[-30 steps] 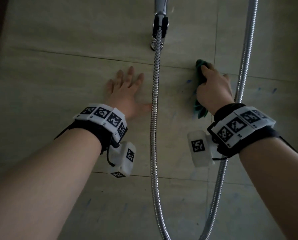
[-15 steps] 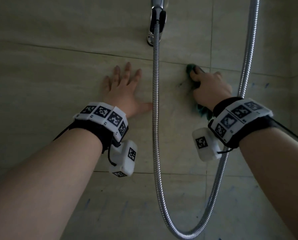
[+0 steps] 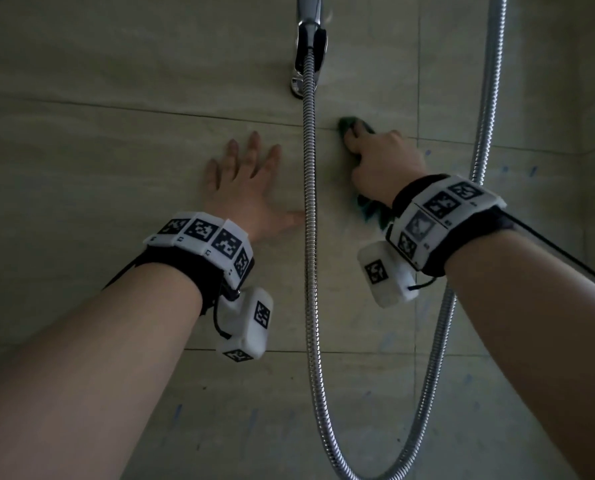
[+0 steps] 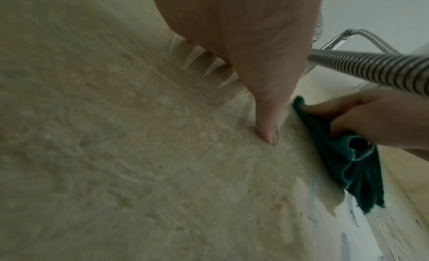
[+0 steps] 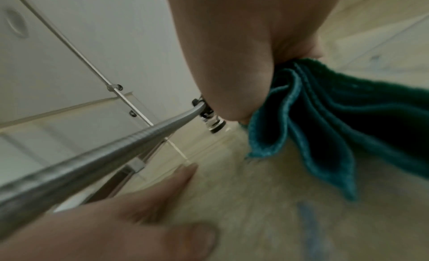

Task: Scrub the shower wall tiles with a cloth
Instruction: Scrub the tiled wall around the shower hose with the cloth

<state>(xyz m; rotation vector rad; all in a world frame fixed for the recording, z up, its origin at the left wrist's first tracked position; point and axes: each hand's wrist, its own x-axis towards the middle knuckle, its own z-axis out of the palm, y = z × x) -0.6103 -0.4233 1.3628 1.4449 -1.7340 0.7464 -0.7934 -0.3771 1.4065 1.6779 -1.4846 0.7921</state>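
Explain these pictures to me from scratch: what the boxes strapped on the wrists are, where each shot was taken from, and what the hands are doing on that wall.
There is no machine here, only a person with small cameras strapped on. The white boxes with black square patterns on both wrists are those cameras; a third sits on the head.

The wide picture is the head view, looking at a beige tiled shower wall. The left hand lies flat on the tiles with fingers spread. The right hand has its grip curled round a green cloth and presses it to the wall. A metal shower hose hangs between the hands.

The left wrist picture looks along the left hand, with the cloth off to the side. The right wrist picture shows the cloth's folds up close. Small blue marks dot the tiles.
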